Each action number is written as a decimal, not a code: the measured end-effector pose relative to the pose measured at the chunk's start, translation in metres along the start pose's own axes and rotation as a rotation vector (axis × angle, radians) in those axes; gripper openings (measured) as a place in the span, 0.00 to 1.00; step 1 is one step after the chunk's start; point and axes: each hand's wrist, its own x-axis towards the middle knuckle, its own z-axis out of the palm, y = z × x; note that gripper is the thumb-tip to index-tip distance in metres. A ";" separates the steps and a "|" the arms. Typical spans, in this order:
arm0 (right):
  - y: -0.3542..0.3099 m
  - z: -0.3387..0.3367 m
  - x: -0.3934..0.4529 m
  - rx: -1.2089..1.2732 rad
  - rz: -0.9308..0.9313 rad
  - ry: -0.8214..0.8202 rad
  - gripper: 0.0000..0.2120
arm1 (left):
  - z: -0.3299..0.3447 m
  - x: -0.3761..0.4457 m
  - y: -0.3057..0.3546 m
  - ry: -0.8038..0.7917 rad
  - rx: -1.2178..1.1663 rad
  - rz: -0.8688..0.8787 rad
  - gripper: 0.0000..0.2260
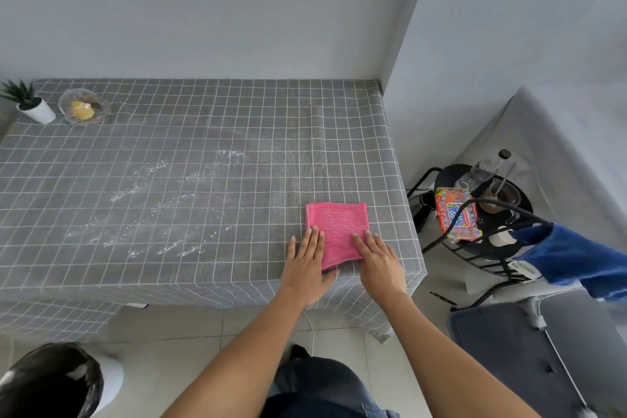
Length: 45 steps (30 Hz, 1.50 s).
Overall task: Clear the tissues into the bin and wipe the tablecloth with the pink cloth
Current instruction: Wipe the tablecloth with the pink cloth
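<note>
A folded pink cloth point(337, 227) lies flat on the grey checked tablecloth point(203, 132), near the table's front right corner. My left hand point(307, 265) rests flat with its fingertips on the cloth's near left edge. My right hand point(378, 258) lies flat on the cloth's near right corner. Both hands have straight fingers pressed down, not gripping. White powdery streaks point(159, 207) cross the middle of the tablecloth. A bin with a black liner point(51, 380) stands on the floor at the lower left. No tissues are visible on the table.
A small potted plant point(30, 103) and a glass dish point(84, 107) sit at the far left corner. Right of the table a black round side table point(485, 207) holds a colourful wipes packet and glassware. A blue cloth point(576, 258) hangs nearby.
</note>
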 end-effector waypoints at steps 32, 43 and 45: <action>-0.184 -0.075 0.124 0.019 -0.381 0.261 0.26 | -0.136 -0.007 -0.175 0.271 0.079 -0.176 0.27; -0.374 -0.046 0.166 0.056 -0.489 0.171 0.28 | -0.160 -0.056 -0.370 0.199 0.144 -0.254 0.25; -0.404 -0.046 0.176 0.046 -0.483 0.156 0.29 | -0.169 -0.056 -0.403 0.195 0.166 -0.245 0.24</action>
